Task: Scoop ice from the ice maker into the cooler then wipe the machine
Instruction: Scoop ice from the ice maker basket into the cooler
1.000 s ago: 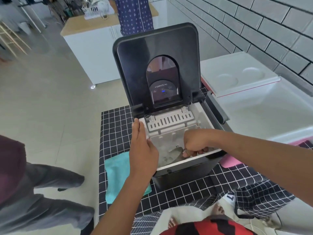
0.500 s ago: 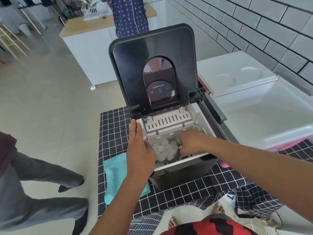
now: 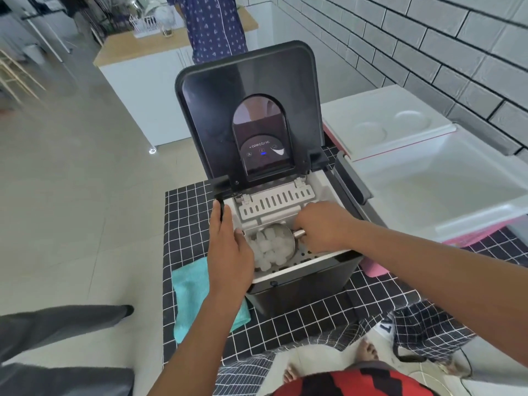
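A black ice maker (image 3: 300, 290) stands on a checked cloth with its lid (image 3: 248, 81) raised upright. My right hand (image 3: 323, 227) is closed around the handle of a metal scoop (image 3: 281, 242) inside the white basin. The scoop holds a heap of ice cubes (image 3: 267, 248). My left hand (image 3: 228, 250) lies flat on the machine's left rim, fingers together, holding nothing. To the right sits the white and pink cooler (image 3: 445, 195), open, its lid (image 3: 383, 121) tipped back against the wall. A teal cloth (image 3: 191, 290) lies left of the machine.
The checked tablecloth (image 3: 188, 224) ends at the table's left edge, above a tiled floor. A person's grey trouser leg (image 3: 57, 327) stands at the lower left. Another person stands behind a white kitchen island (image 3: 148, 90). A grey brick wall (image 3: 428, 52) runs along the right.
My right hand has lifted and drawn back toward the right, bringing the scoop up out of the basin loaded with ice. The left hand stays on the rim.
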`<state>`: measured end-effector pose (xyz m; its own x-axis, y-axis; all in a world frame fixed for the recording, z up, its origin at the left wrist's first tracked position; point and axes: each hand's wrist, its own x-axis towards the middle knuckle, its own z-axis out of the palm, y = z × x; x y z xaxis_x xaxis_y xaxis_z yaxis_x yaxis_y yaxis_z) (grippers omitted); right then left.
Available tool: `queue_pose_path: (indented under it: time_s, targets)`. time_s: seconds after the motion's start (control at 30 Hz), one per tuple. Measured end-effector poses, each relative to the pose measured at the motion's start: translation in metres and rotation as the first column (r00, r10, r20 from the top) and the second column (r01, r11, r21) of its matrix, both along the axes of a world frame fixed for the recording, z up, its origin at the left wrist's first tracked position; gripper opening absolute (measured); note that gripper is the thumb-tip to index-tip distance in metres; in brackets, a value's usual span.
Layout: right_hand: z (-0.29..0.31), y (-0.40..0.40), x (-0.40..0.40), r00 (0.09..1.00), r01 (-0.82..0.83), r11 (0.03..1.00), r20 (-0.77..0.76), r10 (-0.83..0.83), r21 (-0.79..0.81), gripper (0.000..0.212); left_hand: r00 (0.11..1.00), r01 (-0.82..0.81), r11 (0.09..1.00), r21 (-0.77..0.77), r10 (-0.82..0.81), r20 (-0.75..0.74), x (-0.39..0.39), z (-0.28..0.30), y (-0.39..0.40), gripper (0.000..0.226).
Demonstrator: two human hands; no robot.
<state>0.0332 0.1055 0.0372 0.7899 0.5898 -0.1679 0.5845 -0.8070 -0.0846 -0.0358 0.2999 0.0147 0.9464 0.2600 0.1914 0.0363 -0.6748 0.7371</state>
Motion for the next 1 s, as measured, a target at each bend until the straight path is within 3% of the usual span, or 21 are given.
queue_pose_path:
  time_s: [0.2, 0.53, 0.7, 1.0]
  targets:
    - [0.014, -0.009, -0.001, 0.998, 0.054, 0.994, 0.026, -0.056, 0.091, 0.016, 0.998, -0.052, 0.999, -0.013, 0.052, 0.026, -0.003, 0.002, 0.002, 0.048]
    - [0.021, -0.034, -0.004, 0.994, 0.071, 0.938, -0.099, -0.039, 0.34, 0.007, 0.996, -0.081, 0.996, 0.029, 0.079, 0.05, -0.001, 0.001, 0.002, 0.044]
    - [0.023, -0.045, 0.001, 0.994, 0.071, 0.908, -0.105, -0.03, 0.412, 0.018, 0.995, -0.083, 0.995, 0.048, 0.08, 0.055, -0.002, 0.001, 0.003, 0.044]
    - [0.023, -0.07, 0.006, 0.989, 0.104, 0.86, -0.145, -0.035, 0.5, 0.018, 0.996, -0.086, 0.987, 0.135, 0.086, 0.009, -0.002, 0.007, 0.002, 0.045]
